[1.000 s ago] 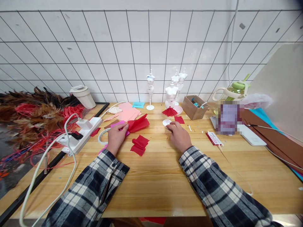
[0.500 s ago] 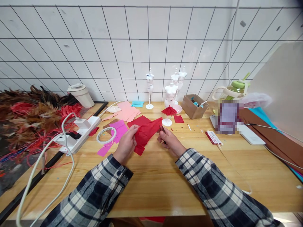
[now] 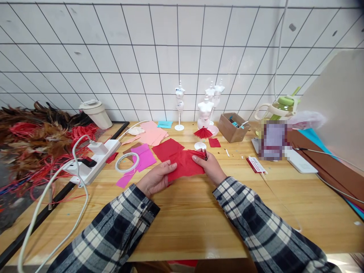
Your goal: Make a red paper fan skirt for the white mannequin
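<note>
A red sheet of tissue paper [image 3: 185, 165] is stretched between both hands just above the wooden table [image 3: 187, 212]. My left hand [image 3: 157, 177] pinches its left edge, fingers closed on it. My right hand [image 3: 209, 166] grips the right edge and also holds a small dark tool with a red tip [image 3: 205, 153]. A second red sheet [image 3: 166, 148] lies flat behind them, next to a magenta sheet [image 3: 143, 156] and a roll of white tape [image 3: 127, 162].
Small white mannequin stands [image 3: 205, 112] rise at the back by a folded red paper fan [image 3: 203, 133], pink sheets [image 3: 153, 134] and a cardboard box [image 3: 233, 127]. A power strip [image 3: 93, 159] and feathers [image 3: 36, 132] fill the left. Cables and boards [image 3: 327, 163] lie right.
My left hand picked the red sheet off the table, my right hand came over from the fan, and both have since spread it flatter and lower between them. The small folded red piece has left view.
</note>
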`<state>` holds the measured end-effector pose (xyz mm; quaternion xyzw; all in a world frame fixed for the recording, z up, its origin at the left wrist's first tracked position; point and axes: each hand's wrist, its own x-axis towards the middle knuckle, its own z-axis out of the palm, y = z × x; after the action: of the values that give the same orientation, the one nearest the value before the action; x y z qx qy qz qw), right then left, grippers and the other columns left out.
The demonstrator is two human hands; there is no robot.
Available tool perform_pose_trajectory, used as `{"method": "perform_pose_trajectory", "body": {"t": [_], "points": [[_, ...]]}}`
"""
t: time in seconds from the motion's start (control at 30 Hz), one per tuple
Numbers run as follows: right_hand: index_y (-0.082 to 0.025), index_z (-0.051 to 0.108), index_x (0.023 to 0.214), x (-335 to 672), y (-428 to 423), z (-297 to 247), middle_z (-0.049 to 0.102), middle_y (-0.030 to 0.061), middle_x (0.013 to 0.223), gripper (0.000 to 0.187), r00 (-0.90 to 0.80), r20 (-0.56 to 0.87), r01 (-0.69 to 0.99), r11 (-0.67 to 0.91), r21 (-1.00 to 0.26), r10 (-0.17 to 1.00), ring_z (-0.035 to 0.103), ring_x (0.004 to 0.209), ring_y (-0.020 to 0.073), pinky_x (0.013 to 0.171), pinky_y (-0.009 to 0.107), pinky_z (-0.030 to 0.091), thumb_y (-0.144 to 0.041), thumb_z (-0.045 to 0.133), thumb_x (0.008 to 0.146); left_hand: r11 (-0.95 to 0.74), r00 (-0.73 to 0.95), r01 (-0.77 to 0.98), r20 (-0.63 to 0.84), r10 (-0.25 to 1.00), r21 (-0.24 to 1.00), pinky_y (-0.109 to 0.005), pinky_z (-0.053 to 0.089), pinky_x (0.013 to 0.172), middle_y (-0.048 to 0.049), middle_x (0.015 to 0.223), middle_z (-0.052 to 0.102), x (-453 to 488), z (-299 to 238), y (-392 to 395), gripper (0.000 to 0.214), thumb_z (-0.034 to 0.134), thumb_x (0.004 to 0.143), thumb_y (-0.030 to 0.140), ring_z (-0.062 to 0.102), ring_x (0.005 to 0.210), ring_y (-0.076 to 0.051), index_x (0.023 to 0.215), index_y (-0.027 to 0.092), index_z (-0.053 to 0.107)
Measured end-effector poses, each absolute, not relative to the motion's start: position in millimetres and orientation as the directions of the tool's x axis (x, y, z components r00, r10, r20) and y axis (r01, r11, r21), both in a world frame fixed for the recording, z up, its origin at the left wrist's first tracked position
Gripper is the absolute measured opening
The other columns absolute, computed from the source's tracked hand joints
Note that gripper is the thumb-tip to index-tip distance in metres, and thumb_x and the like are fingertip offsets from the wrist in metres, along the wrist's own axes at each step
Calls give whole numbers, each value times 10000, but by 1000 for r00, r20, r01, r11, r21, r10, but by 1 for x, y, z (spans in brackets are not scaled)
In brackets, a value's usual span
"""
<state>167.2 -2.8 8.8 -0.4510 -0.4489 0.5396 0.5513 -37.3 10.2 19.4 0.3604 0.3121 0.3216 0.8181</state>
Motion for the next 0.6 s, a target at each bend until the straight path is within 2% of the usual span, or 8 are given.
{"method": "perform_pose_trajectory", "body": {"t": [0.07, 0.13, 0.23, 0.33, 0.43, 0.5, 0.6], "points": [[-169, 595, 878, 170, -2, 10, 688, 15, 834, 358, -32, -20, -223, -27, -975, 999, 632, 728, 154, 719, 295, 508, -394, 765, 658, 530, 629, -293, -257, 734, 796, -258, 556, 712, -117, 1049, 720, -37, 16, 11, 389, 726, 737, 162, 705, 819, -191, 1112, 138, 625], [-160, 603, 880, 172, -1, 12, 699, 23, 842, 380, -45, -35, -197, -43, -979, 998, 641, 735, 160, 719, 295, 509, -383, 785, 631, 528, 645, -298, -240, 726, 795, -294, 546, 803, -132, 1088, 709, -37, 14, 13, 447, 736, 712, 113, 697, 901, -219, 1144, 116, 617], [-156, 608, 870, 172, 0, 12, 705, 29, 839, 375, -28, -27, -126, -30, -992, 999, 645, 731, 166, 703, 291, 510, -383, 785, 630, 578, 668, -363, -229, 708, 731, -326, 525, 871, -139, 1118, 697, -38, 14, 12, 451, 730, 749, 208, 679, 974, -238, 1172, 114, 607], [-160, 609, 871, 171, 1, 9, 707, 41, 870, 339, -13, 15, -90, 13, -996, 1000, 648, 752, 171, 705, 295, 513, -397, 750, 675, 652, 660, -340, -322, 679, 677, -301, 550, 769, -111, 1009, 730, -38, 15, 9, 359, 720, 770, 277, 702, 849, -204, 1091, 138, 639], [-160, 601, 858, 171, 3, 7, 697, 46, 867, 316, 0, 50, -42, 50, -998, 999, 642, 760, 175, 704, 300, 513, -409, 720, 705, 669, 600, -208, -447, 663, 713, -251, 549, 619, -78, 831, 738, -35, 14, 6, 272, 768, 720, 248, 684, 649, -152, 944, 132, 666], [-162, 591, 876, 171, 4, 6, 685, 44, 866, 318, 11, 79, 15, 79, -997, 997, 635, 777, 175, 713, 299, 511, -414, 705, 718, 617, 552, -174, -443, 707, 768, -214, 528, 553, -60, 740, 717, -30, 14, 4, 252, 800, 677, 226, 648, 575, -121, 858, 115, 665], [-187, 536, 1009, 172, 5, 5, 653, 21, 873, 354, 149, 136, 77, 125, -989, 980, 616, 763, 150, 695, 280, 507, -429, 640, 773, 506, 459, -235, -364, 811, 830, -179, 503, 507, -32, 688, 691, -24, 15, 3, 258, 822, 641, 207, 608, 531, -89, 813, 116, 653]]}}
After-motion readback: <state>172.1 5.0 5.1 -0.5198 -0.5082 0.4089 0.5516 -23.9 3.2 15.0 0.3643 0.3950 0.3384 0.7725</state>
